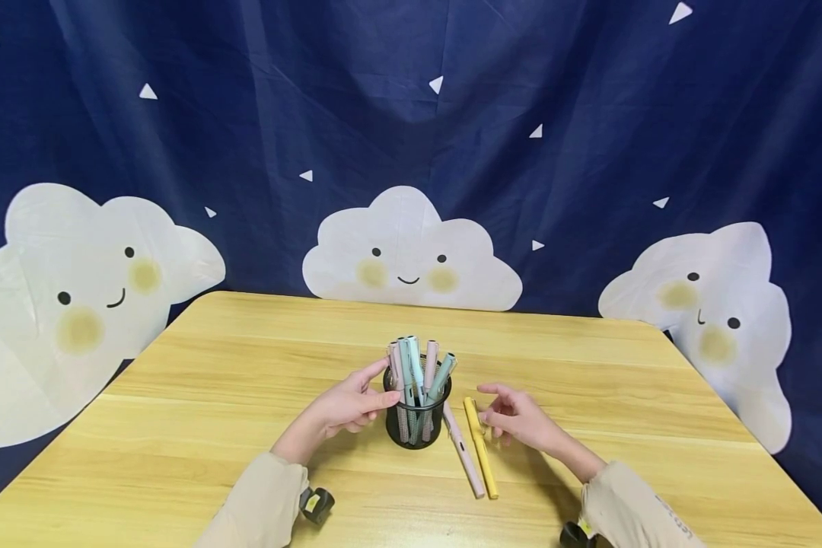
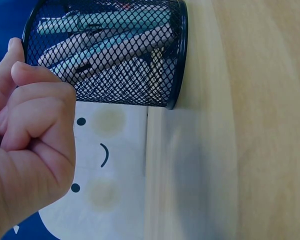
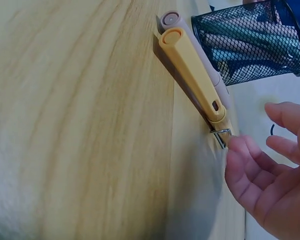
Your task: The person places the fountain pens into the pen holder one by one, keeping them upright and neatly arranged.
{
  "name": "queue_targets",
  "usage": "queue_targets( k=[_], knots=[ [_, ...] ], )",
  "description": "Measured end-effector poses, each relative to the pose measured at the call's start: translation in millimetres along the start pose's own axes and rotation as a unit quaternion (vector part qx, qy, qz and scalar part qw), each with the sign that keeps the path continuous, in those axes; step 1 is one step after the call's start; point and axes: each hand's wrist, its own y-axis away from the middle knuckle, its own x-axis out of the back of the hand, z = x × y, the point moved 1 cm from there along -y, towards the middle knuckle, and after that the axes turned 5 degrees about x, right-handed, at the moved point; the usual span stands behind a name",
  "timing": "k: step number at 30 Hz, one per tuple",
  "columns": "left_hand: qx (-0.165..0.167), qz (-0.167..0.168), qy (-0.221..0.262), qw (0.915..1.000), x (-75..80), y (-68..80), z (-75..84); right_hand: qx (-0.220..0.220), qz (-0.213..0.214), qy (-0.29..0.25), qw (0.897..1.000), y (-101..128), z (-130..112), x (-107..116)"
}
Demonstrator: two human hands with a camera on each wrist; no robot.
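A dark blue backdrop (image 1: 411, 114) printed with smiling white clouds hangs behind a light wooden table (image 1: 246, 426). Near the table's middle stands a black mesh pen holder (image 1: 415, 422), upright, with several pens (image 1: 418, 365) in pink, pale blue and grey-green standing in it, their caps poking above the rim.

Just to the right of the holder, two more pens lie flat on the wood, side by side and nearly touching: a pink pen (image 1: 463, 450) closest to the cup, its far end right by the holder's base, and a yellow pen (image 1: 480, 447) beside it.

The left hand (image 1: 352, 403) is at the holder's left side. The index finger stretches up to the caps of the standing pens and the thumb touches the mesh wall; the other fingers are curled in, as the left wrist view shows plainly. It has nothing pinched that I can see.

The right hand (image 1: 514, 417) hovers just right of the yellow pen, fingers loosely spread and gently bent, gripping nothing. In the right wrist view a fingertip (image 3: 236, 145) sits right at the pen's metal clip (image 3: 221, 135); I can't tell if it touches.

Both arms wear beige sleeves (image 1: 260, 506).
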Motion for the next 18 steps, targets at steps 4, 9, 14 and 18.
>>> queue_targets(
  k=[4,9,14,18],
  knots=[
    [0.0,0.0,0.002,1.0,0.1,-0.1,-0.5,-0.024,-0.022,0.013,0.999,0.1,0.7,0.1],
    [0.0,0.0,0.003,1.0,-0.1,0.0,-0.4,-0.046,-0.054,0.009,0.997,-0.2,0.4,-0.2],
    [0.001,0.003,0.001,1.0,0.1,-0.5,-0.8,-0.066,-0.069,-0.007,0.995,-0.5,0.6,-1.3],
    [0.003,0.004,0.0,1.0,0.2,-0.9,-1.1,-0.081,-0.074,-0.015,0.994,-0.5,2.0,-1.9]
  ],
)
